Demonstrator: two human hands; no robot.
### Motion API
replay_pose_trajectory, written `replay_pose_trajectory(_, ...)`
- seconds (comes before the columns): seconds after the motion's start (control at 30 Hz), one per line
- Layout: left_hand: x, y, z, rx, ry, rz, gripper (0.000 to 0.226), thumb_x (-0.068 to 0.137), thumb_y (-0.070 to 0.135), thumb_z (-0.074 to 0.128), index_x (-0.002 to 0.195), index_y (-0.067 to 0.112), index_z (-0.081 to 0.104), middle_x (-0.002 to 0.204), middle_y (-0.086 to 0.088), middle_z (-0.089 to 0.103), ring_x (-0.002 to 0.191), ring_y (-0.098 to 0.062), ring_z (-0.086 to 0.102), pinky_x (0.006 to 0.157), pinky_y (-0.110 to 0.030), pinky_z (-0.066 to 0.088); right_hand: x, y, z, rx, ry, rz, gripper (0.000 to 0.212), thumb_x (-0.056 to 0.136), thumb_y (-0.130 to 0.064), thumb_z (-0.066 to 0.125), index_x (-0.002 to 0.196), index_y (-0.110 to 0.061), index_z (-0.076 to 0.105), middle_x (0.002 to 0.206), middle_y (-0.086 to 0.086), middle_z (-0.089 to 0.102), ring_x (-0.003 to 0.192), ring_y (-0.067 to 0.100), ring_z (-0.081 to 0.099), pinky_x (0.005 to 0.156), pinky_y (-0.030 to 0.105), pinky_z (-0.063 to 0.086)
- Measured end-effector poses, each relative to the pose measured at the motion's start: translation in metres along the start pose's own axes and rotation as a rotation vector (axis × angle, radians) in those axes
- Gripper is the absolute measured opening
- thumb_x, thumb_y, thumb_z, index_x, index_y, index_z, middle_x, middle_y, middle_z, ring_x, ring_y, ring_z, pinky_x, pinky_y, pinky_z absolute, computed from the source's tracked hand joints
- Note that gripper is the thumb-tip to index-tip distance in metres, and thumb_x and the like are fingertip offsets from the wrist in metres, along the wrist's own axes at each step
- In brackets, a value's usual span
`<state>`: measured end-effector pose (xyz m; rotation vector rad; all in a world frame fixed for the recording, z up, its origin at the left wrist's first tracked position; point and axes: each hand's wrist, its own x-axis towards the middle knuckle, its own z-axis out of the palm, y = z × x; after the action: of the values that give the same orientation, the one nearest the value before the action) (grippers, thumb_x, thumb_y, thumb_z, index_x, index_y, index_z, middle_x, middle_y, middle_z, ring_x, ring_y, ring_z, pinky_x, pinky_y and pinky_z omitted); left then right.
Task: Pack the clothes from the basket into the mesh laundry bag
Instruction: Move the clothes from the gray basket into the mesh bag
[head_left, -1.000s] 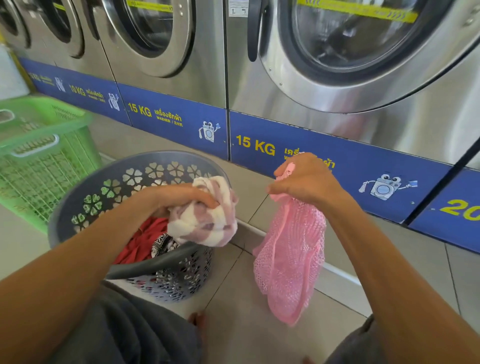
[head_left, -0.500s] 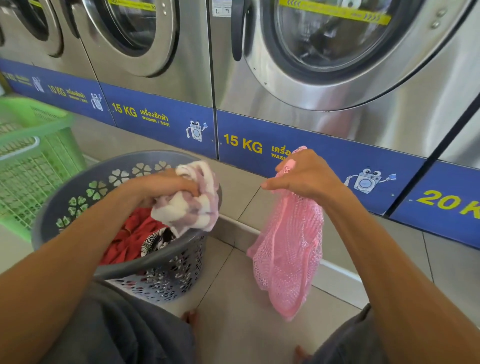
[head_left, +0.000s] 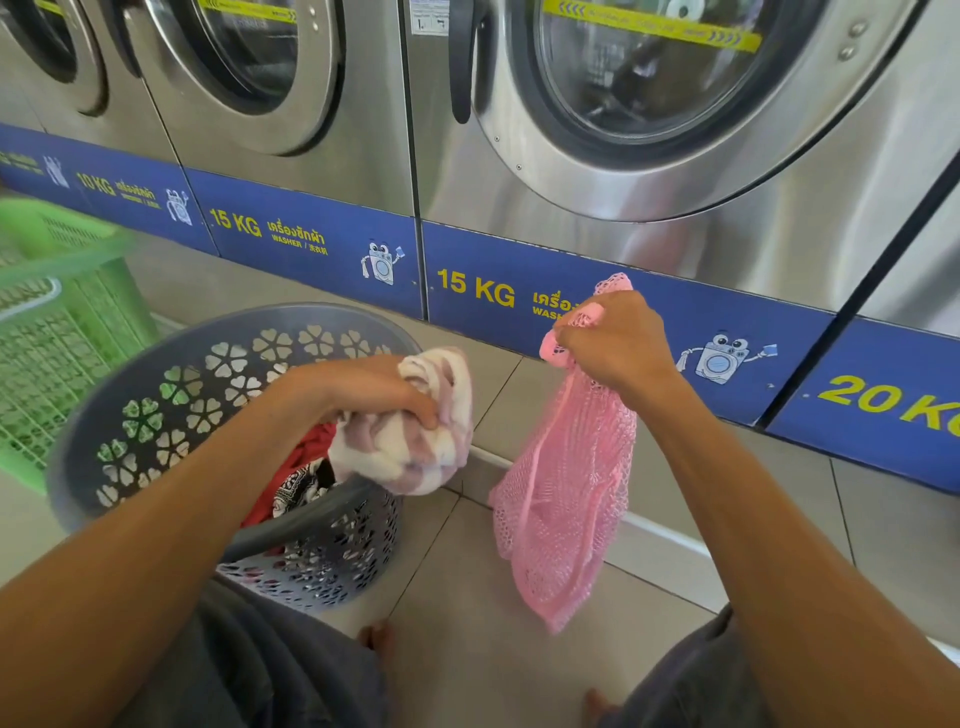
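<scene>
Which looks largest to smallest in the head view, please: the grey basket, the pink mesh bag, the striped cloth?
1. Grey basket
2. Pink mesh bag
3. Striped cloth, bunched in the left hand, so its true size is unsure.

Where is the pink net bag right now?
In the head view, the pink net bag hangs right of centre from the right hand, which grips its top. It is just right of the grey basket, in front of the washing machines.
</scene>
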<state>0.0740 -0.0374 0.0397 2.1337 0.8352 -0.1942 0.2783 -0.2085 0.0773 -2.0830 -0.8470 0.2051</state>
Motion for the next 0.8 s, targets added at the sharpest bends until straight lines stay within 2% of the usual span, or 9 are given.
replay_pose_trajectory(0.1,0.0,0.0,0.003,0.136,-0.025,-0.027,0.043,0.057,0.054,0.074,0.093,0.029,0.073,0.091,0.005,0.076,0.09,-0.024,0.074,0.08,-0.049,0.061,-0.002,0.001,0.0,0.083,0.001,0.016,0.017,0.082,-0.02,0.069,0.089,-0.006,0.076,0.083,0.008,0.072,0.077,0.019,0.067,0.056,0.026,0.048)
replay_pose_trajectory(0.23,-0.012,0.011,-0.006,0.141,0.164,0.003,0.036,0.061,0.05,0.062,0.083,0.023,0.073,0.081,0.0,0.076,0.079,-0.025,0.075,0.071,-0.048,0.062,-0.004,0.003,-0.002,0.184,-0.054,0.054,0.02,0.086,-0.017,0.06,0.077,-0.012,0.078,0.058,-0.011,0.068,0.051,-0.001,0.058,0.04,0.011,0.04)
replay_pose_trajectory(0.33,-0.022,0.025,-0.016,-0.178,0.248,0.154,0.02,0.068,0.035,0.062,0.076,0.02,0.074,0.079,-0.001,0.075,0.072,-0.019,0.072,0.064,-0.035,0.059,-0.006,-0.003,-0.002,0.269,-0.134,0.072,0.027,0.091,-0.019,0.055,0.082,-0.008,0.077,0.067,-0.006,0.073,0.063,0.008,0.064,0.059,0.02,0.05)
replay_pose_trajectory(0.4,-0.032,0.034,-0.017,-0.602,0.143,0.167,0.018,0.072,0.026,0.06,0.059,0.019,0.071,0.061,-0.002,0.066,0.053,-0.013,0.064,0.048,-0.023,0.05,-0.007,-0.01,0.001,0.373,-0.202,0.089,0.03,0.095,-0.023,0.054,0.095,0.001,0.072,0.093,0.018,0.074,0.074,0.023,0.063,0.073,0.033,0.051)
replay_pose_trajectory(0.47,-0.038,0.044,-0.009,-0.851,-0.019,0.171,0.018,0.072,0.02,0.059,0.059,0.016,0.07,0.057,-0.004,0.064,0.049,-0.014,0.062,0.046,-0.021,0.049,-0.009,-0.017,0.004,0.519,-0.256,0.105,0.03,0.096,-0.024,0.058,0.102,0.002,0.071,0.098,0.021,0.074,0.078,0.024,0.065,0.077,0.037,0.055)
replay_pose_trajectory(0.53,-0.037,0.051,0.012,-0.919,-0.111,0.15,0.012,0.071,0.016,0.063,0.063,0.013,0.072,0.06,-0.006,0.067,0.052,-0.016,0.065,0.049,-0.021,0.052,-0.009,-0.022,0.007,0.69,-0.304,0.148,0.024,0.096,-0.021,0.062,0.105,-0.002,0.074,0.095,0.015,0.077,0.081,0.023,0.072,0.076,0.035,0.06)
replay_pose_trajectory(0.63,-0.023,0.059,0.045,-0.993,-0.174,0.074,0.014,0.079,0.017,0.056,0.07,0.01,0.064,0.059,-0.006,0.062,0.05,-0.016,0.061,0.049,-0.02,0.049,-0.012,-0.028,0.007,0.83,-0.36,0.17,0.013,0.095,-0.017,0.064,0.097,-0.01,0.076,0.073,-0.001,0.077,0.065,0.011,0.072,0.056,0.023,0.057)
replay_pose_trajectory(0.73,-0.003,0.057,0.062,-1.073,-0.178,0.024,0.012,0.077,0.016,0.055,0.074,0.007,0.062,0.065,-0.01,0.062,0.058,-0.019,0.062,0.06,-0.026,0.051,-0.018,-0.034,0.002,0.979,-0.444,0.257,0.011,0.093,-0.019,0.068,0.094,-0.01,0.073,0.082,0.004,0.073,0.069,0.018,0.068,0.066,0.029,0.055)
replay_pose_trajectory(0.8,0.009,0.053,0.073,-1.06,-0.179,-0.047,0.02,0.072,0.022,0.059,0.081,0.005,0.065,0.079,-0.015,0.062,0.073,-0.026,0.059,0.073,-0.034,0.047,-0.024,-0.038,0.002,1.082,-0.534,0.323,0.017,0.094,-0.021,0.067,0.107,-0.01,0.067,0.095,0.011,0.062,0.08,0.024,0.057,0.079,0.039,0.048)
